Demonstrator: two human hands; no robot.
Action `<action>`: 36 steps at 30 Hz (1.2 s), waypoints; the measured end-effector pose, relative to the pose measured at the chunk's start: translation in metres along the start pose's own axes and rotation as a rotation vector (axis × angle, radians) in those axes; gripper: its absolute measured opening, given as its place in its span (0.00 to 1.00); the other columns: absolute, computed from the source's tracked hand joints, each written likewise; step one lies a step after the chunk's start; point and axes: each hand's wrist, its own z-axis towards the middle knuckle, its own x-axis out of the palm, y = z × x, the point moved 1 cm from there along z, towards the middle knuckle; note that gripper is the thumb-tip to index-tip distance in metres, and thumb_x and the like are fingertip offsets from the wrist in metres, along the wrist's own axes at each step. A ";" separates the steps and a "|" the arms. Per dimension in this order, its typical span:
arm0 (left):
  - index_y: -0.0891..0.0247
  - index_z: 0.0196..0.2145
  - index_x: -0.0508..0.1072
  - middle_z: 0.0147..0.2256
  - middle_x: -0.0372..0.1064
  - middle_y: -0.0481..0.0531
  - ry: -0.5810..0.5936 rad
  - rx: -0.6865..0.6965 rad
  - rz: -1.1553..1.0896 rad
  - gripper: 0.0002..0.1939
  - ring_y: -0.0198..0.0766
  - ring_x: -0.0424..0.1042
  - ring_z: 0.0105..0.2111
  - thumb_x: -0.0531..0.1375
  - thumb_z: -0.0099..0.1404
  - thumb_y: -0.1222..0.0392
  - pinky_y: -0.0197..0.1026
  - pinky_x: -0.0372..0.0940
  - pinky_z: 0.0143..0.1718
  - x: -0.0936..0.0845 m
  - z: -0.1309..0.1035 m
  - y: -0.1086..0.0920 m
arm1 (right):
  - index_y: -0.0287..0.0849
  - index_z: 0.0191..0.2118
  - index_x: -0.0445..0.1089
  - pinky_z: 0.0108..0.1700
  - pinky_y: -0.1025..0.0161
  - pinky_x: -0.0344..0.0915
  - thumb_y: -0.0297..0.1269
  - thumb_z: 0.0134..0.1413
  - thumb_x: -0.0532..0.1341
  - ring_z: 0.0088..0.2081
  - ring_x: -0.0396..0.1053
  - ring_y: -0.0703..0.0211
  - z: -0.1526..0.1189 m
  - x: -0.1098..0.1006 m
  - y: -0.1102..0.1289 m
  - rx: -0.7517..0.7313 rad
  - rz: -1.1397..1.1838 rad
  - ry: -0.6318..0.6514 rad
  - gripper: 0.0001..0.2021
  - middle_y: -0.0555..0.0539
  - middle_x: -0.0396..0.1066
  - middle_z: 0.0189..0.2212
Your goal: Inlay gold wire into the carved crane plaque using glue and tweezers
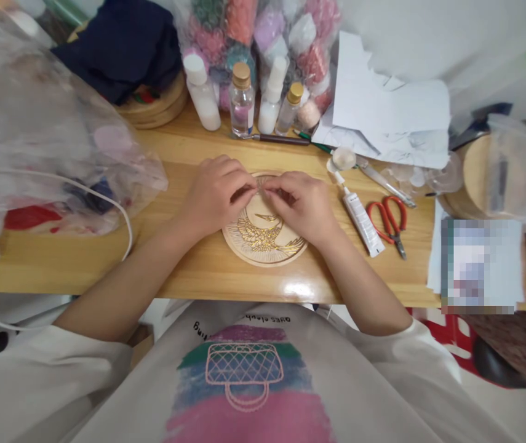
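Head view: at far left, a clear plastic bag (59, 123) lies on the wooden table (179, 271), a white cable (122, 209) running across it. Right of the bag, navy cloth (124, 49) drapes over round wooden pieces. The left hand (216, 191) is curled, thumb and forefinger tips drawn close together over the upper part of a round wooden panel (267, 243) bearing a gold bird-like relief. The panel lies flat near the table's front edge; four small bottles (243, 114) stand behind it. The right hand (306, 203) mirrors the left, fingertips similarly close; whether either pinches anything small is indeterminable. Further right: a white squeeze tube (363, 224), then red-handled cutters (396, 236), just beside it.
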 end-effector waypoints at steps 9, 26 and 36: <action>0.55 0.32 0.71 0.32 0.70 0.49 0.024 0.007 -0.059 0.08 0.41 0.66 0.34 0.56 0.68 0.54 0.45 0.59 0.36 0.000 0.002 -0.003 | 0.41 0.39 0.77 0.40 0.65 0.65 0.31 0.60 0.61 0.34 0.70 0.62 -0.001 -0.002 -0.001 -0.043 0.014 -0.033 0.06 0.50 0.76 0.31; 0.54 0.32 0.71 0.32 0.71 0.50 0.053 0.019 -0.074 0.10 0.43 0.66 0.35 0.55 0.70 0.53 0.47 0.61 0.37 0.001 0.002 -0.004 | 0.41 0.38 0.77 0.41 0.64 0.64 0.30 0.60 0.61 0.34 0.70 0.60 -0.001 -0.001 -0.002 -0.024 0.011 0.008 0.06 0.49 0.76 0.32; 0.58 0.33 0.72 0.32 0.72 0.50 0.038 0.096 -0.045 0.10 0.40 0.67 0.35 0.55 0.71 0.56 0.44 0.62 0.37 0.000 0.002 -0.005 | 0.40 0.38 0.76 0.42 0.64 0.65 0.30 0.61 0.60 0.36 0.71 0.60 -0.001 -0.003 0.000 -0.031 -0.006 0.059 0.07 0.49 0.77 0.33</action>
